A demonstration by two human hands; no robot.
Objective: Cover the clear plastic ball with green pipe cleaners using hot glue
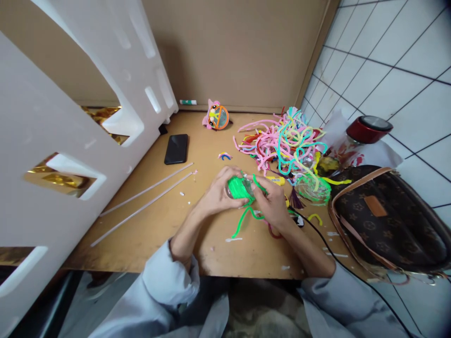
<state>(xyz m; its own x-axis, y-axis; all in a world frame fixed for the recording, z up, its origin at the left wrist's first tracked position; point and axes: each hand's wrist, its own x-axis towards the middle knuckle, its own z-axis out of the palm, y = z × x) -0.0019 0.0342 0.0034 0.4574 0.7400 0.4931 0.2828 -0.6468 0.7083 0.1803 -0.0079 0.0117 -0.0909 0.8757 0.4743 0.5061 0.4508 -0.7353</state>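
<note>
My left hand [221,190] is closed around a small clear rounded piece wound with green pipe cleaner [239,188], held a little above the desk. My right hand [270,199] is closed at its right side, pinching the green pipe cleaner strand [259,184] against it. A loose green end [241,223] hangs down below the hands in a curve. Just right of my right hand lies another clear round piece with green pipe cleaner on it [313,188]. My fingers partly hide the wrapped piece.
A tangled heap of coloured pipe cleaners [282,141] lies at the back right, before a red-lidded bottle [368,131] and a brown bag [391,220]. A black phone [176,149], two white sticks [144,206] and a pink figure [215,115] lie leftward. A black cable [331,246] crosses the right side.
</note>
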